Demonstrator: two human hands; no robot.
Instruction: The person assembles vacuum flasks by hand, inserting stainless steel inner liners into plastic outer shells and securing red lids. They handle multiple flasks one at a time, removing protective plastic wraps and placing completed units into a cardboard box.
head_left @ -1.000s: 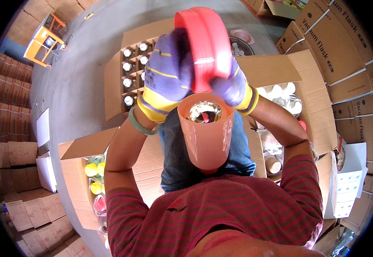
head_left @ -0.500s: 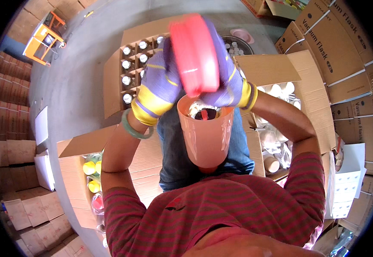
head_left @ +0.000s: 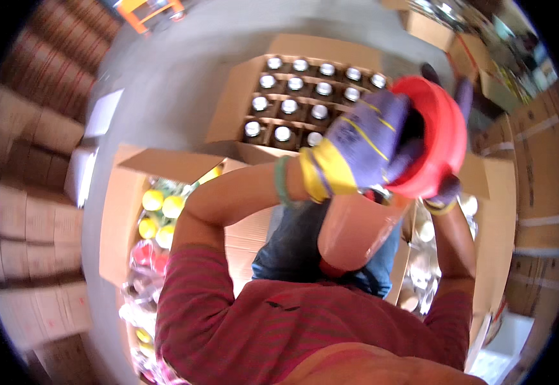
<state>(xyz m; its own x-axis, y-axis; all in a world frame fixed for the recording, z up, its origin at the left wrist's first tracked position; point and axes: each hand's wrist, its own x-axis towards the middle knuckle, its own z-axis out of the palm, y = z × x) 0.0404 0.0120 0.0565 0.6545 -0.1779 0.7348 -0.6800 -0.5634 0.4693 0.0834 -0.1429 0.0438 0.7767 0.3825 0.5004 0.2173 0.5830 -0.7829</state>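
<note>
Left hand (head_left: 366,144) in purple glove clamped on red lid (head_left: 436,144), tipped over pink flask (head_left: 353,228) at chest; right hand (head_left: 449,186) gripping lid's far edge, steadying.

**Both hands raised, gloved, closed**

Our left hand (head_left: 366,144) is up in front of us, purple glove with yellow cuff, fingers curled in a grip, forearm bare and bent at the elbow, green band at the wrist. Our right hand (head_left: 449,186) is mostly hidden, gloved fingers wrapped, forearm rising from below.
</note>
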